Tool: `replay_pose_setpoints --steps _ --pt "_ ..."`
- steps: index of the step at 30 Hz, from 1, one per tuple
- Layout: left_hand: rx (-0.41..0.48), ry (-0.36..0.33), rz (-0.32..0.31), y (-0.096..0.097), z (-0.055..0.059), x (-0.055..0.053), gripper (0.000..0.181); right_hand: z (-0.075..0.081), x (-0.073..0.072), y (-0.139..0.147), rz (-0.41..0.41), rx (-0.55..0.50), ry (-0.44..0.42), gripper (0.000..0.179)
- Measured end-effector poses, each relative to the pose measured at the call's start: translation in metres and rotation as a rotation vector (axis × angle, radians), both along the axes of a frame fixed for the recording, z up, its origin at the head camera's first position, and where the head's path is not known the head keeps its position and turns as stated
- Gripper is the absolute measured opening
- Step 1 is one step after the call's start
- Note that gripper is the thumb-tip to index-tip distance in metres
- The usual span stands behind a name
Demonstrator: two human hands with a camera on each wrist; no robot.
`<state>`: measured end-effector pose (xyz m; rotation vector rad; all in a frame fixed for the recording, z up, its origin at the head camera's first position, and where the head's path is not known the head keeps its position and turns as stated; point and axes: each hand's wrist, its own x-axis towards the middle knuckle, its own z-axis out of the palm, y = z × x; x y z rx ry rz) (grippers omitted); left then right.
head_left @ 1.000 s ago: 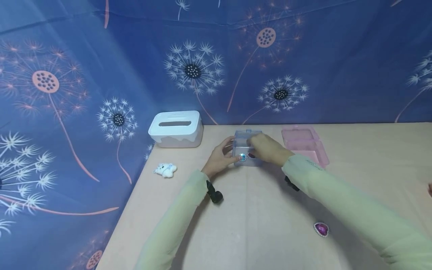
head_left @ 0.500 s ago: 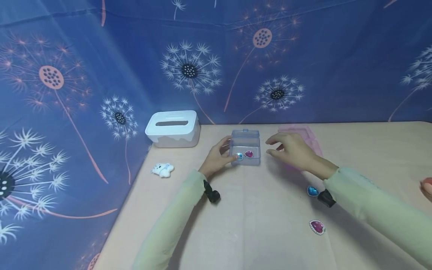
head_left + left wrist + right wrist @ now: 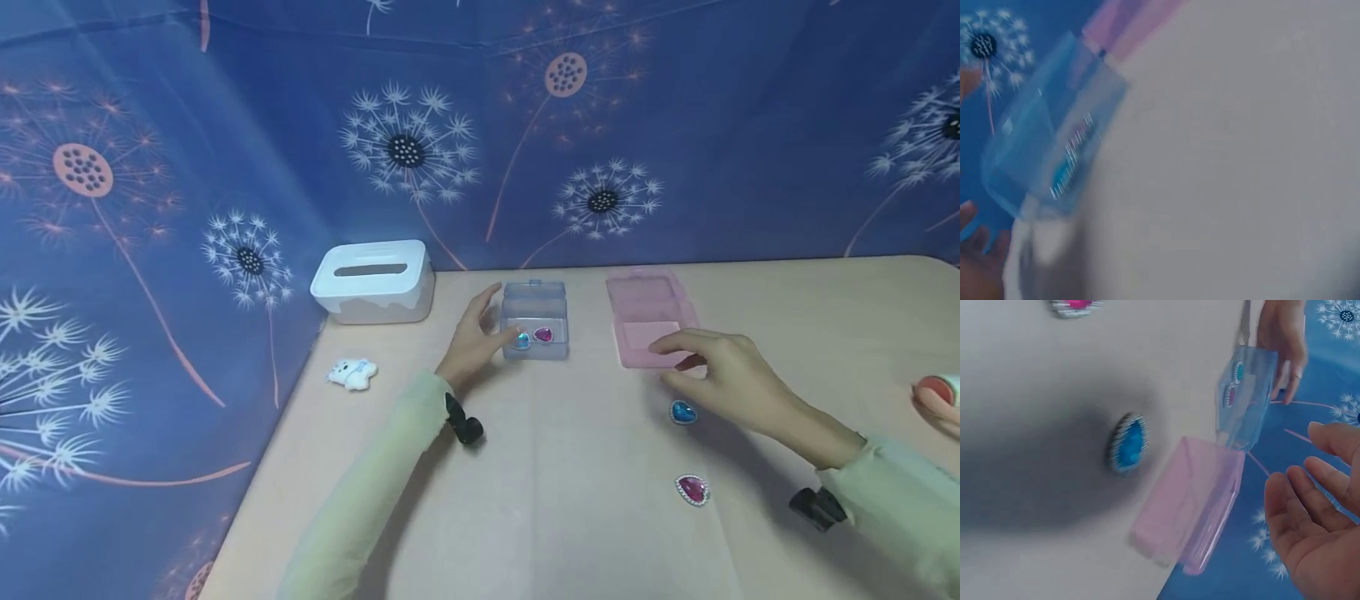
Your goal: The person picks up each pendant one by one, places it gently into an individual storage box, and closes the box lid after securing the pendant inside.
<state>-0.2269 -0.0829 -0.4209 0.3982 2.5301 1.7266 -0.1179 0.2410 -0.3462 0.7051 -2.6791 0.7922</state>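
Observation:
A translucent blue box (image 3: 534,346) stands with its lid raised. Inside it lie a blue gem (image 3: 521,340) and a pink gem (image 3: 543,334), both with sparkling rims. My left hand (image 3: 472,340) is at the box's left side, fingers spread, its thumb overlapping the box edge in the head view. The left wrist view, blurred, has those fingers off the box (image 3: 1054,131). My right hand (image 3: 723,375), empty with loosely bent fingers, hovers by the front of an opened pink box (image 3: 626,337). Below its fingertips a blue teardrop gem (image 3: 683,412) lies on the table, with a pink gem (image 3: 692,490) nearer me.
A white tissue box (image 3: 372,283) stands at the back left. In front of it lies a small white bear-shaped figure (image 3: 352,374). At the right edge another person's hand (image 3: 937,408) is by a red-and-white object (image 3: 941,389). A dandelion-print cloth (image 3: 450,125) hangs behind the table.
My right hand has come out of the blue box, leaving the pink gem inside, and moved right and toward me. My left hand has stayed beside the box, its fingers opening a little.

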Motion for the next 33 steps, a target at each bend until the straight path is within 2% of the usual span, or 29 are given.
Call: replay_pose_setpoints --steps 3,5,7,9,11,15,18,23,28,33 --pt "-0.051 0.141 0.046 0.007 0.014 0.000 0.073 -0.004 0.008 0.011 -0.024 0.017 -0.008 0.033" --pt "-0.060 0.238 0.051 0.018 0.025 0.001 0.071 -0.008 0.014 0.019 -0.035 0.017 -0.013 0.035" --pt "-0.056 0.304 0.042 0.033 0.036 0.004 0.070 -0.011 0.017 0.025 -0.049 0.013 -0.021 0.036" --pt "-0.050 0.324 0.021 0.049 0.044 0.009 0.069 -0.016 0.020 0.030 -0.062 0.008 -0.026 0.036" --pt "-0.036 0.332 -0.027 0.068 0.050 0.015 0.069 -0.020 0.022 0.032 -0.073 -0.003 -0.030 0.037" --pt "-0.020 0.269 -0.144 0.105 0.055 0.025 0.072 -0.030 0.025 0.034 -0.091 -0.011 -0.019 0.040" --pt "-0.054 0.223 -0.194 0.129 0.053 0.029 0.077 -0.037 0.027 0.034 -0.095 -0.014 -0.012 0.040" --pt "-0.152 0.163 -0.198 0.155 0.042 0.033 0.083 -0.051 0.032 0.034 -0.086 -0.004 -0.027 0.040" --pt "-0.222 0.112 -0.152 0.164 0.023 0.037 0.087 -0.063 0.036 0.033 -0.086 0.014 -0.037 0.043" --pt "-0.173 0.059 -0.090 0.165 0.007 0.035 0.086 -0.069 0.037 0.034 -0.092 0.018 -0.069 0.043"
